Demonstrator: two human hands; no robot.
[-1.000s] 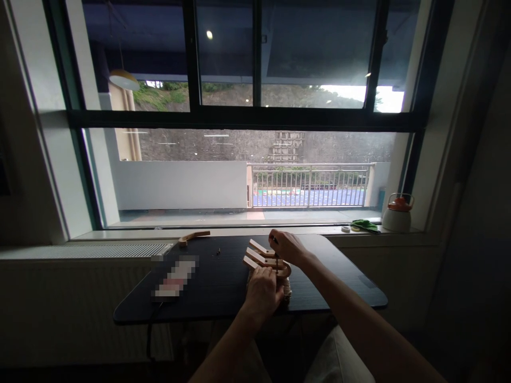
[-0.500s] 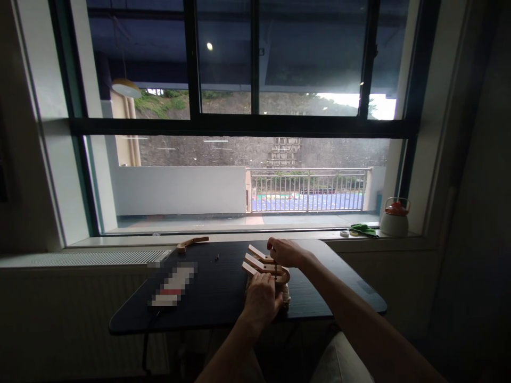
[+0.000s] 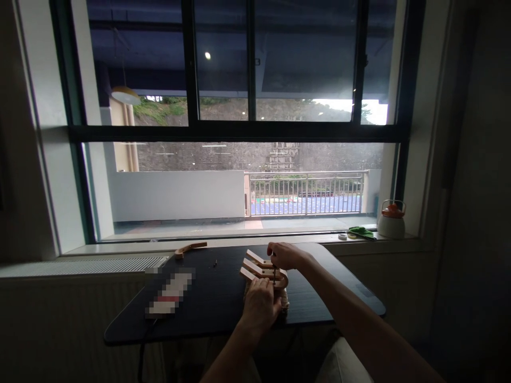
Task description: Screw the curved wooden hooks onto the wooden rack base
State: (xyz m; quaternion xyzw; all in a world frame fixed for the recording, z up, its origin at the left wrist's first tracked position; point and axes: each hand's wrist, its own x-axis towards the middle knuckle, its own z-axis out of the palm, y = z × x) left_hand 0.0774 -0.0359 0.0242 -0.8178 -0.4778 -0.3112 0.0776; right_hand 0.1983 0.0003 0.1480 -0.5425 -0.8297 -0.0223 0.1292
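Several pale bent wooden hooks (image 3: 255, 266) stand in a row on a woven, light-coloured base (image 3: 284, 303) at the middle of the table. My left hand (image 3: 260, 302) is closed round the nearest hook and presses it against the base; its fingers hide part of the hook. Above it, my right hand (image 3: 284, 255) pinches the top of a thin dark screwdriver (image 3: 274, 272). The shaft points straight down, its tip at the nearest hook. The screwdriver's handle is hidden in my fingers.
On the dark table (image 3: 215, 303) lie a loose bent wooden hook (image 3: 190, 249), a small dark screw-like piece (image 3: 215, 263) and a blurred-out flat item (image 3: 170, 292) with a cable. The windowsill carries a white-and-orange kettle (image 3: 392, 221), a green cloth (image 3: 361, 232) and tape rolls (image 3: 342, 236).
The camera view has tilted and shifted slightly. Both hands keep their hold, and the screwdriver stays upright over the nearest hook.
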